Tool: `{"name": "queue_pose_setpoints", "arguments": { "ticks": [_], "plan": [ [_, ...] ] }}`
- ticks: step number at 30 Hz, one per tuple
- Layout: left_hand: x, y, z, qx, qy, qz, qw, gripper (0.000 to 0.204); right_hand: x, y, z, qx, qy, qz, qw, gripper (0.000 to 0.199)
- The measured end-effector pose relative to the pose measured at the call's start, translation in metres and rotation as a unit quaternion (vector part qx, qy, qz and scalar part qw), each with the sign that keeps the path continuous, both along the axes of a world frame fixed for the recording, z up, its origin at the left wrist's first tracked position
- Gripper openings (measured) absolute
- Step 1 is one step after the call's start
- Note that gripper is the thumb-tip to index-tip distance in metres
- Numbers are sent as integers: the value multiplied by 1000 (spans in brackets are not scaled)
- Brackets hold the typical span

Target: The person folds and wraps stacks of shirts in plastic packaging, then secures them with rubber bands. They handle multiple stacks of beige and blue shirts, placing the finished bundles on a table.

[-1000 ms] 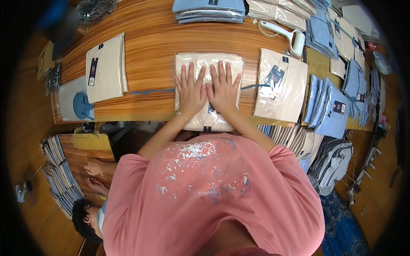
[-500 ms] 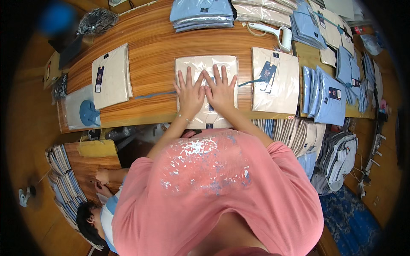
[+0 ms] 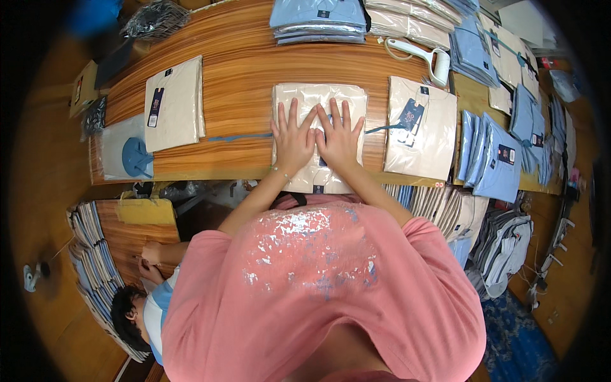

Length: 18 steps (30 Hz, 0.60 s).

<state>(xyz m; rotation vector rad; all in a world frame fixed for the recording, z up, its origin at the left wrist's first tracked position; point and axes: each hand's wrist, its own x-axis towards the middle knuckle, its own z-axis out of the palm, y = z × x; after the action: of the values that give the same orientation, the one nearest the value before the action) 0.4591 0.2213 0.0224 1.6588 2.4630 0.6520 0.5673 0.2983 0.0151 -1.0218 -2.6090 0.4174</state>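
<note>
A stack of folded beige garments in clear plastic [image 3: 318, 179] lies in front of me near the table's front edge. My left hand [image 3: 294, 145] presses flat on its left half, fingers spread. On the right half lies my right hand [image 3: 338, 143], also flat and spread, and the thumbs and forefingers nearly meet. A blue strap [image 3: 238, 137] runs out from under the stack on the left, and its other end reaches right toward another bagged beige garment [image 3: 420, 149] with a dark hang tag. Most of the stack's label is hidden beneath my hands.
Farther left lie a tagged beige garment [image 3: 173, 105] and a blue strap coil [image 3: 135, 158] on clear plastic. Blue bagged garments [image 3: 318, 22] and a white tape dispenser [image 3: 439, 67] stand at the back. Blue packs [image 3: 496, 159] lie right. A co-worker [image 3: 159, 312] sits lower left.
The view has shifted and turned slightly, so the table things appear farther right. Both hands stay flat on the beige stack.
</note>
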Motion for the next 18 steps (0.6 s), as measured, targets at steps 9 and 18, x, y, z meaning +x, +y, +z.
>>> {"name": "queue_pose_setpoints", "arguments": {
  "ticks": [9, 18],
  "plan": [
    [-59, -20, -5, 156, -87, 157, 971, 64, 31, 58, -22, -250, 332, -138, 899, 39],
    [-67, 4, -54, 119, -256, 185, 941, 33, 56, 100, -32, -433, 201, -75, 875, 39]
  ]
}}
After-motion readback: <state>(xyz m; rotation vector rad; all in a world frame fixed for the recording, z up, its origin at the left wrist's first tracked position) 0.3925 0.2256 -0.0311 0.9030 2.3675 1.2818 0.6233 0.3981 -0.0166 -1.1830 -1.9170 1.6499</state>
